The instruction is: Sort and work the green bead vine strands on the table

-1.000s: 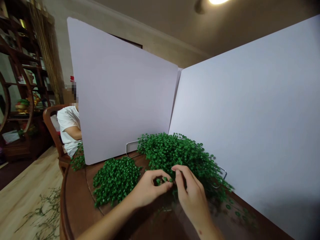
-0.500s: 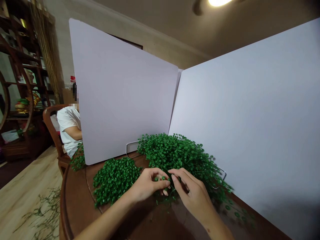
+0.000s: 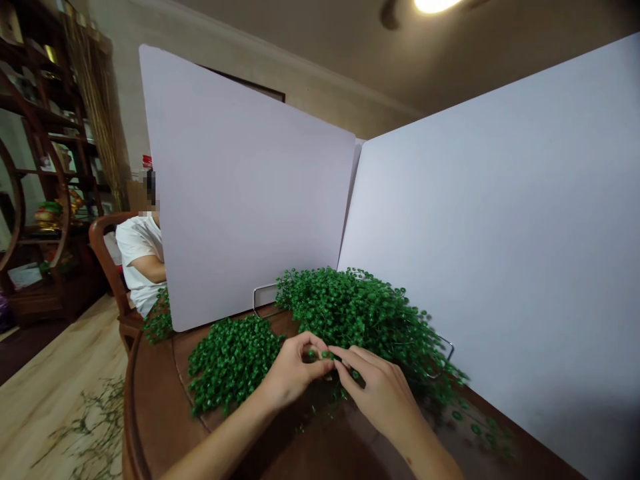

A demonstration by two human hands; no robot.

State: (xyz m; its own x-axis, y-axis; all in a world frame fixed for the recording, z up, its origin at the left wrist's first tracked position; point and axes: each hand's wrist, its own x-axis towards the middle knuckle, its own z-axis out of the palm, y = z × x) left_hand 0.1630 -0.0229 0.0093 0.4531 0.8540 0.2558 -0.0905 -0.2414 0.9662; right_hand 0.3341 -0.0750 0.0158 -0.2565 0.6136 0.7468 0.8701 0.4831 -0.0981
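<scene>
Pinches a green sprig [image 3: 325, 355] of small round beads between thumb and fingertips of the left hand [image 3: 293, 373] and of the right hand [image 3: 383, 393], both closed on it, fingertips almost meeting. Holds it just above the round dark wooden table [image 3: 155, 413], at the near edge of the large green heap [image 3: 365, 310], with a smaller green heap [image 3: 230, 357] just to the left. Faces two white boards [image 3: 240, 200] upright on the table, meeting at a corner behind the heaps, one near a wire stand [image 3: 261, 293]. Takes in, past the left board, a person in a white shirt [image 3: 136, 247] on a wooden chair [image 3: 100, 233], dark shelves [image 3: 30, 133], pale floorboards [image 3: 45, 393] strewn with loose stems [image 3: 85, 427], and a lit ceiling lamp [image 3: 435, 4] overhead.
</scene>
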